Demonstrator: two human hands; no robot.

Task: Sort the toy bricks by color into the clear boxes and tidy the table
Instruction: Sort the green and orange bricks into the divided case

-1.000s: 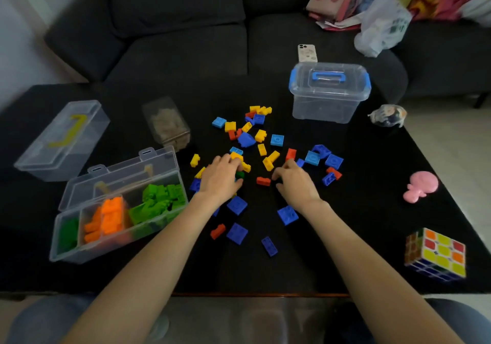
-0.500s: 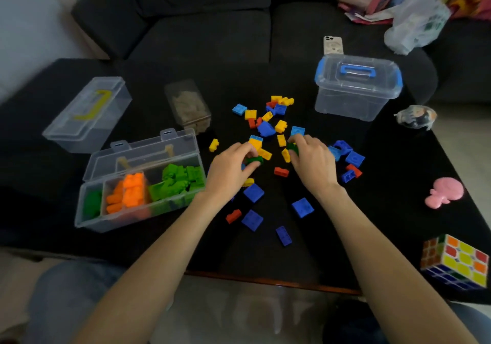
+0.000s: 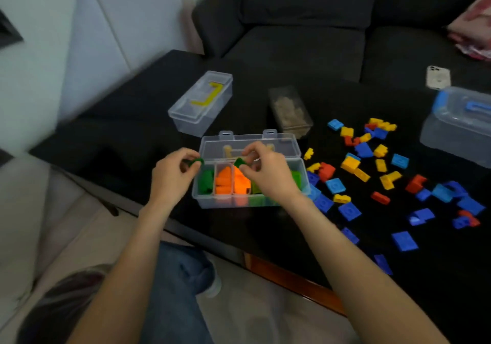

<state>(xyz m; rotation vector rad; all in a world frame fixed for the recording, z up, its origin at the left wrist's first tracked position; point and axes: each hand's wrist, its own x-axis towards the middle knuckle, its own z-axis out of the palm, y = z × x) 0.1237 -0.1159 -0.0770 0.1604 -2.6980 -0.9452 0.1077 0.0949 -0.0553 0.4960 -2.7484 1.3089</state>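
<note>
An open clear divided box (image 3: 207, 202) stands on the black table (image 3: 292, 232), holding dark green, orange and light green bricks in separate compartments. My left hand (image 3: 174, 177) pinches a dark green brick (image 3: 197, 161) just above the box's left end. My right hand (image 3: 268, 174) pinches another dark green brick (image 3: 239, 162) over the orange compartment and hides part of the light green bricks. To the right lie several loose blue, yellow and red bricks (image 3: 350, 164) scattered on the table.
A shut clear box with a yellow handle (image 3: 200, 104) stands behind the open box. A small clear container of beige pieces (image 3: 289, 111) lies beside it. A clear tub with blue handle (image 3: 459, 128) is at the right edge. A phone (image 3: 438, 77) and dark sofa (image 3: 305, 24) lie beyond.
Both hands left the brick pile, each carrying a dark green brick, and moved left to the open divided box. The camera swung left with them.
</note>
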